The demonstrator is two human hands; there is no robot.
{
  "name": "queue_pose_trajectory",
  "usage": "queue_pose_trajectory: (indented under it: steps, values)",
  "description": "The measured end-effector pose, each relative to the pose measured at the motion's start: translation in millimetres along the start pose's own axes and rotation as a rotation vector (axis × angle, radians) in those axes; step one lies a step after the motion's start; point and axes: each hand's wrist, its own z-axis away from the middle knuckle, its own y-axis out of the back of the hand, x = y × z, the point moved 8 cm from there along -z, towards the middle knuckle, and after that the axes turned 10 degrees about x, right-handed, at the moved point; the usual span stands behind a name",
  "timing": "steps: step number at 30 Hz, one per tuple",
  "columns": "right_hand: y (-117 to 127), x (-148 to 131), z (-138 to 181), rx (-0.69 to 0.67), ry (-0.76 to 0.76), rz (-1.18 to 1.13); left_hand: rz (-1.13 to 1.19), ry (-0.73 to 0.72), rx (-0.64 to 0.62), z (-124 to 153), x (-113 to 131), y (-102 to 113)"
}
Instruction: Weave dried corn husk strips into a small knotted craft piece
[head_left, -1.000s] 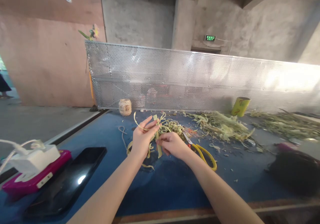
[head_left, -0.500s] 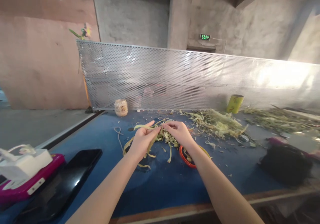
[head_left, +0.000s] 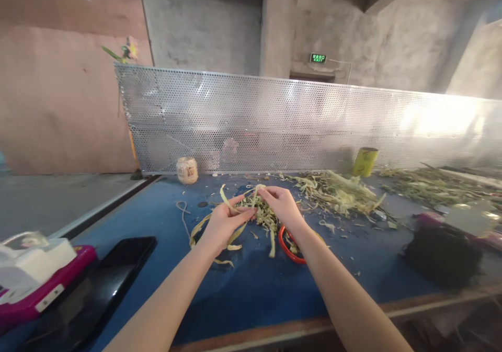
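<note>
Both hands work over a small heap of dried, pale green plant strips [head_left: 266, 217] on the blue tabletop [head_left: 251, 294]. My left hand [head_left: 221, 224] is closed on a long, pale yellow-green strip, whose free end curls up past the thumb. With thumb and fingers pinched, my right hand [head_left: 280, 203] grips the same plant material a little above and to the right. Loose strips [head_left: 200, 231] hang beside and below the left hand. Under my right wrist is a red-rimmed round container [head_left: 285, 245] with plant bits in it, partly hidden by the forearm.
A black phone [head_left: 94, 284] and a magenta power strip [head_left: 55, 289] lie at the left. Towards the back stand a string-wrapped jar [head_left: 187, 170] and a yellow-green cup [head_left: 364, 162], before a perforated metal screen [head_left: 235, 116]. Dried plant piles [head_left: 337, 192] and a dark bundle [head_left: 441, 255] occupy the right.
My hands have moved slightly apart, the right one higher and the left one lower. The strip's free end at my left hand now points upward. The view has shifted a little.
</note>
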Motion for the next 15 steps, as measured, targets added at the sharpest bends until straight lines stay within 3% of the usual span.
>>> queue_pose_trajectory:
  steps: [7, 15]
  values:
    - [-23, -7, 14, -0.295, 0.051, 0.028, 0.043, -0.048, 0.144, -3, 9, 14]
    - [-27, -4, 14, -0.321, 0.139, 0.079, -0.083, -0.159, 0.163, -5, 15, 18]
